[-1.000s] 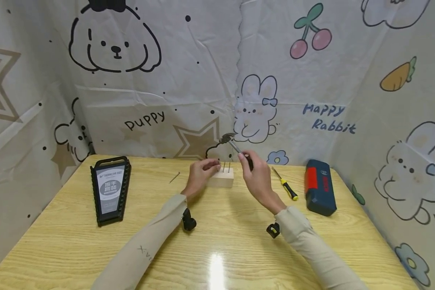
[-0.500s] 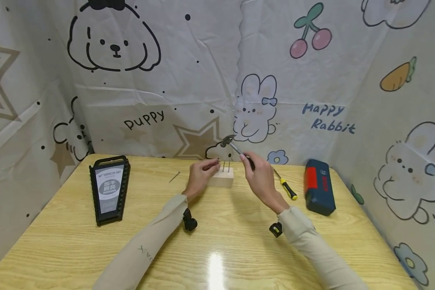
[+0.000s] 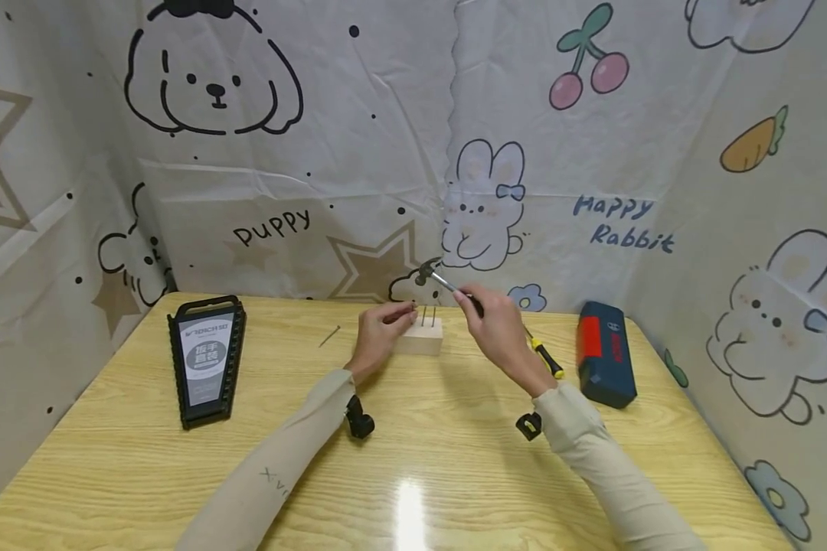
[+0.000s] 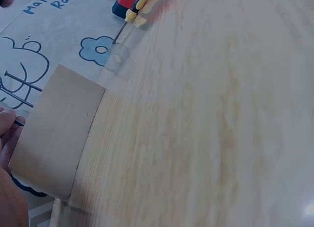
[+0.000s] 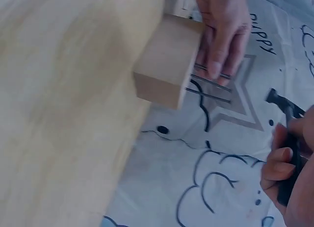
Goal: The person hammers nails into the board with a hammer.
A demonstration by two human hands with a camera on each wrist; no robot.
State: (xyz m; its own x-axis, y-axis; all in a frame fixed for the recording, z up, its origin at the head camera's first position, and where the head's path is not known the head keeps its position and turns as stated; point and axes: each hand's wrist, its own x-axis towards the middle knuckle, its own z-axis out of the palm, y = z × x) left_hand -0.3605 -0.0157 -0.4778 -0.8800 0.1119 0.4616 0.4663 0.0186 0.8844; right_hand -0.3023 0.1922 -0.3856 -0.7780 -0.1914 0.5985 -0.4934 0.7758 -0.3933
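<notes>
At the back of the table, a pale wooden block has two nails standing upright in its top. My left hand is at the block's left end, thumb and fingertips pinching a third nail upright at the top face. A claw hammer is in my right hand, gripped round its dark handle. Its head is raised above the block and the left fingertips, apart from the nails. In the right wrist view, the hammer's head stands off from the nail tops.
One loose nail lies left of the left hand. A yellow-and-black screwdriver lies beyond the right wrist, partly covered by it. Farther right stands a blue-and-red case. A black wrench-set holder lies at left. Printed cloth walls the table.
The hammer's head has come down slightly and leftward over the left fingertips, while my right wrist has shifted a little right. My left hand keeps its pinch at the block.
</notes>
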